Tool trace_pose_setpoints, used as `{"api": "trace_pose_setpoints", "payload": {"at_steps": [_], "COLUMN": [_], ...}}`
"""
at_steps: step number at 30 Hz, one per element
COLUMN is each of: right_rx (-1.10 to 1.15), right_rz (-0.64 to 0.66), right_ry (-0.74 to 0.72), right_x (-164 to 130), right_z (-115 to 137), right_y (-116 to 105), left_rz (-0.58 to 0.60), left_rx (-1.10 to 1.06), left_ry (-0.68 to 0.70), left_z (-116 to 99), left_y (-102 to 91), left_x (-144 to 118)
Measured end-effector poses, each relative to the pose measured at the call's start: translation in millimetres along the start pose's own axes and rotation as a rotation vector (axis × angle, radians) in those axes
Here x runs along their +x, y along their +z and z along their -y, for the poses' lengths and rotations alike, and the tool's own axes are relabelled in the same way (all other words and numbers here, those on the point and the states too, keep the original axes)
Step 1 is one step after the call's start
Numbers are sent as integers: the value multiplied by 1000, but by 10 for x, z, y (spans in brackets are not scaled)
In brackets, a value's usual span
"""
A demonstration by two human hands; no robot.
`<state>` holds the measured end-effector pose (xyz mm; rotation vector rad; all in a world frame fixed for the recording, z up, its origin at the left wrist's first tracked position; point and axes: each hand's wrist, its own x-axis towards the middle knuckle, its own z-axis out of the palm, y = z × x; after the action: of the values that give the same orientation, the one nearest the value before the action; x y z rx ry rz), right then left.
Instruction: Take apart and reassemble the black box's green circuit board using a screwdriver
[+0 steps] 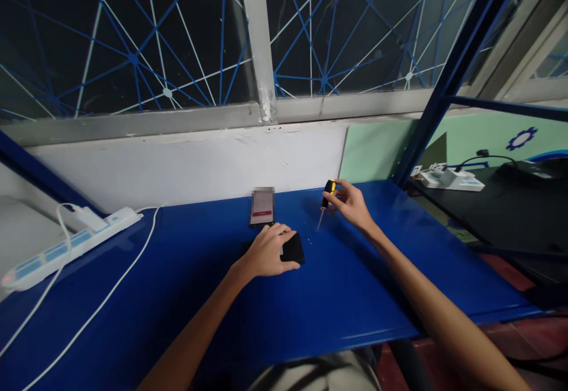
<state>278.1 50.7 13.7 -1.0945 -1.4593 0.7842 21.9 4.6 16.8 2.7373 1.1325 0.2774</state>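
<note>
Two hands: both over the blue table, near its middle.
Black device: flat on the table, partly under the left hand, whose fingers lie spread and pressed on it.
Screwdriver: yellow-and-black handle pinched in the right hand, shaft tilted down, tip just above the table, right of the device.
Phone: propped just behind the device; screen blurred, a red bar, no legible writing.
Power strip: white, far left, no readable label.

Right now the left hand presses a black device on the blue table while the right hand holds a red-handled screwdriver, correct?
Not quite: the head view shows the screwdriver in the right hand has a yellow-and-black handle. The left hand does press the black device on the blue table.
</note>
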Motion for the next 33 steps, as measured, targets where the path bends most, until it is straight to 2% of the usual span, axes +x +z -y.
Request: {"api": "trace_pose_setpoints", "payload": {"at_steps": [3, 7, 12, 15, 18, 25, 29, 33], "right_rx": [129, 65, -24, -1, 126, 418, 469, 460], "right_rz": [-7, -15, -20, -40, -46, -42, -36, -47], "right_ry": [-63, -89, -78, -78, -57, 34, 68, 59], "right_x": [-54, -94, -94, -97, -110, -204, -255, -273], "right_z": [64, 35, -34, -15, 70, 360, 437, 441], "right_y": [112, 207, 208, 204, 216, 327, 399, 426], "left_rz": [1, -5, -30, -60, -133, -444, -510, -524], "left_rx": [1, 5, -20, -61, -128, -243, -277, -312], "left_ry": [5, -5, 2, 7, -13, -90, -98, -104], "left_z": [-2, -9, -11, -3, 5, 34, 60, 70], "left_y": [-2, -8, -4, 6, 37, 192, 237, 232], "left_x": [-53, -80, -89, -106, -103, -30, -25, -29]}}
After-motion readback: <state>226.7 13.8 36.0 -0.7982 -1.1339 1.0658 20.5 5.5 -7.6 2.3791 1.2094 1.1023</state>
